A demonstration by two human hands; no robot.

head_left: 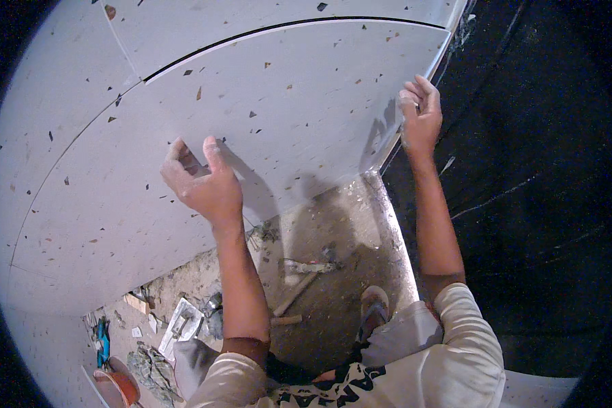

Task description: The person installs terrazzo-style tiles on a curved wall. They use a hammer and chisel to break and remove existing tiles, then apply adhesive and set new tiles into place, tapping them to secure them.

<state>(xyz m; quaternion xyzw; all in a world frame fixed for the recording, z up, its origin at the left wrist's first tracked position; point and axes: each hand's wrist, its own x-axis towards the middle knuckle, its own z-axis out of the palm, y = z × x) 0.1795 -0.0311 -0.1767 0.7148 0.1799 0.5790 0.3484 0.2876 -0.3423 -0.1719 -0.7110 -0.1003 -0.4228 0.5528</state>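
A large pale wall tile [299, 102] with scattered dark and brown chips stands in front of me. A black gap runs along its top edge, below another tile [251, 20] of the same pattern. My left hand [204, 180] is at the tile's face, thumb and fingers apart, holding nothing visible; whether it touches the tile cannot be seen. My right hand [421, 119] is by the tile's right edge, its fingers loosely bent with a gap between them. Pale dust coats the fingers of both hands.
A dark surface [523, 170] fills the right side. On the dirty floor [360, 238] lie a wooden-handled tool [296, 294], a flat pale trowel [181, 328] and a blue-handled tool [103, 342]. An orange bowl [124, 384] sits at lower left. My sandalled foot [374, 304] stands below.
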